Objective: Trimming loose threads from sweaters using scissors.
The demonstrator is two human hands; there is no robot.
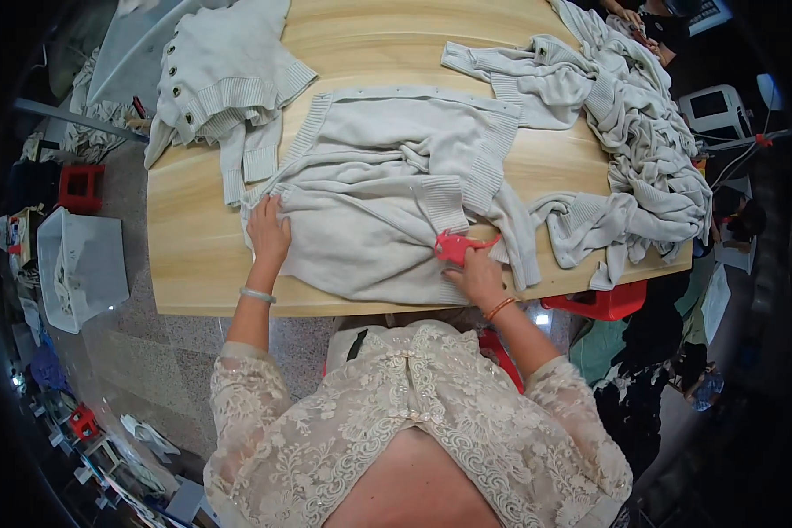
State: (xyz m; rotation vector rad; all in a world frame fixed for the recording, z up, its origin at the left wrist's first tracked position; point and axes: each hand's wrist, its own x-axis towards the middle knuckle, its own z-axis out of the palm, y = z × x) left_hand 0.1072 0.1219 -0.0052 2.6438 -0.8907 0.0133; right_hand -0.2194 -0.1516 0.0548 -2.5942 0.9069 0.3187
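The right hand (477, 275) has its fingers curled around a small red thread snipper (456, 245), gripping it against the pale grey knitted cardigan (387, 202) spread flat at the table's near edge. The left hand (268, 231), at nine o'clock from the snipper, lies palm down with fingers together, pressing the cardigan's left side. A folded cardigan (224, 84) sits at eleven o'clock, a heap of knitwear (642, 150) at two o'clock. All lie on the wooden table (194, 246). A white plastic bin (79, 264) stands on the floor at nine o'clock.
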